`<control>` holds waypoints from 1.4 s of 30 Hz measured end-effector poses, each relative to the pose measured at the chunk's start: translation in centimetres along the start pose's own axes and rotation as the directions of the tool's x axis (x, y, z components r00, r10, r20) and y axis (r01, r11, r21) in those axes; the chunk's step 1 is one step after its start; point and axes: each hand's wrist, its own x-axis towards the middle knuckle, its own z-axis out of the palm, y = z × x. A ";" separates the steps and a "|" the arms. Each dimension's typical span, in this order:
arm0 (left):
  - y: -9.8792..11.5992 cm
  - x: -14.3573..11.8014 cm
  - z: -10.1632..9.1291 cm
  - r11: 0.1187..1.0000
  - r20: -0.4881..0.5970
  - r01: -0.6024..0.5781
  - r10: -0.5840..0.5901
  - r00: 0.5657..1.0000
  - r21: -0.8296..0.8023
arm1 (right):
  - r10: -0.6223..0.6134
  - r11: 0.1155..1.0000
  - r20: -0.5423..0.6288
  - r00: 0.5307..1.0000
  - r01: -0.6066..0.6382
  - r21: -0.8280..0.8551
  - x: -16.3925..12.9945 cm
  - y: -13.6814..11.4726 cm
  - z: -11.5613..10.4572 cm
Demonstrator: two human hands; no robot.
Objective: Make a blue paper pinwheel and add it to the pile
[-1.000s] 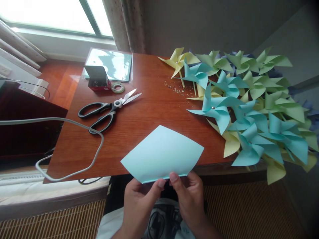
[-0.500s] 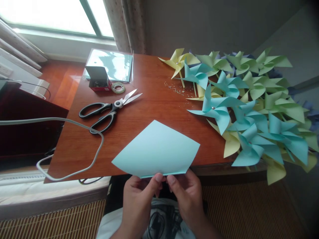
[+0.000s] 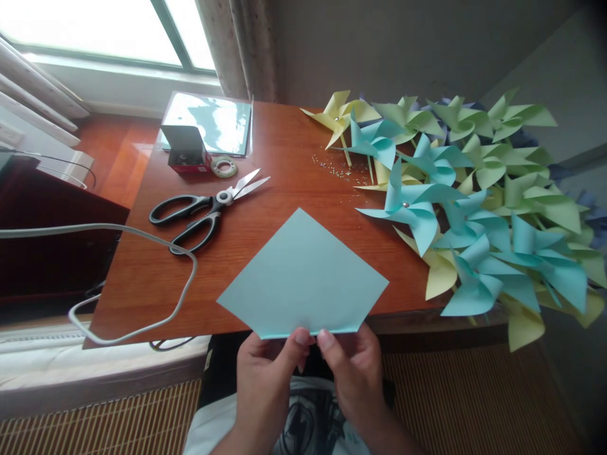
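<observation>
A pale blue sheet of paper (image 3: 303, 278) lies between my hands at the table's near edge, one corner pointing away from me. Its near edge is rolled over into a narrow strip. My left hand (image 3: 268, 373) pinches that rolled edge left of its middle, thumb on top. Close beside it, my right hand (image 3: 353, 370) pinches the same edge on the right, the two thumbs almost touching. The fingers beneath the paper are partly hidden. Black-handled scissors (image 3: 213, 208) rest with their blades apart, beyond the sheet to the left.
Many blue, green and yellow paper pinwheels (image 3: 412, 208) are heaped on the right. Tiny beads (image 3: 336, 169) are scattered near them. An open small box (image 3: 187, 155), a tape roll (image 3: 224, 167) and a glossy plastic packet (image 3: 227, 120) stand at back left. A white cable (image 3: 190, 297) loops over the left edge.
The paper's far corner has lifted and moved away from me, so the sheet looks taller and darker. Both hands keep their pinch on the rolled edge, nearly in place.
</observation>
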 end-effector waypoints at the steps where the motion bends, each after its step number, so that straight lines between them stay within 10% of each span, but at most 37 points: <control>1: 0.1 0.0 0.1 1.000 -0.007 -0.004 0.004 1.000 0.001 | 0.002 1.000 0.014 1.000 -0.002 0.003 0.0 -0.1 0.0; 42: 1.7 -0.1 2.0 0.988 -0.075 0.058 -0.070 0.995 -0.145 | -0.077 0.997 -0.059 0.995 0.075 -0.035 0.8 -0.2 0.2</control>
